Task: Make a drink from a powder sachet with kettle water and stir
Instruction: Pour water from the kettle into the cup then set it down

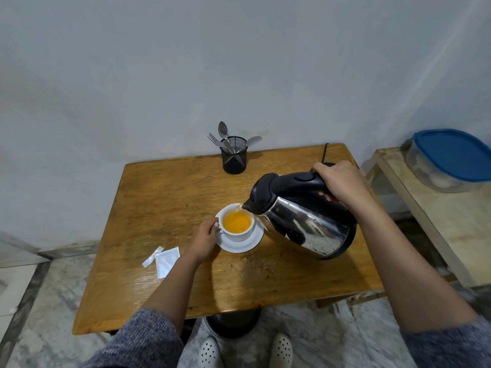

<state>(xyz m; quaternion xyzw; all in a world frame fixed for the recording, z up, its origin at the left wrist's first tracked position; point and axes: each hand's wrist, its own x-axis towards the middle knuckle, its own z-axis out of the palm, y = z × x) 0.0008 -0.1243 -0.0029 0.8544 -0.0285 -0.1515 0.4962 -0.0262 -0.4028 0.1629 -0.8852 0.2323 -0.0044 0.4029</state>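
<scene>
Nearest the camera lies a pale marbled floor (332, 338) with two white perforated shoes (210, 351) on it, just in front of the dark round base of a wooden table (164, 197). The table's brown top is worn and stands against a plain grey-white wall (186, 62).

On the near left part of the table lies a torn white sachet (166, 261) with its ripped-off strip (152, 256) touching it. Beside it to the right, the left hand (204, 236) has its grip closed on the handle side of a white cup (237, 224) that stands on a white saucer (249, 241). The cup holds an orange liquid well up its wall. The right hand (338, 181) is clenched around the black handle of a steel kettle (305, 216) — tilted, spout down at the cup's far rim, a thin stream of water running into the cup.

Farther back, near the wall, a black mesh holder (234, 158) carries spoons and a fork, upright. A black cord (324, 152) runs off the table's far edge.

To the right stands a second, pale table (430, 221) with a clear tub under a blue lid (454, 155) — pale round things inside, too blurred to name.
</scene>
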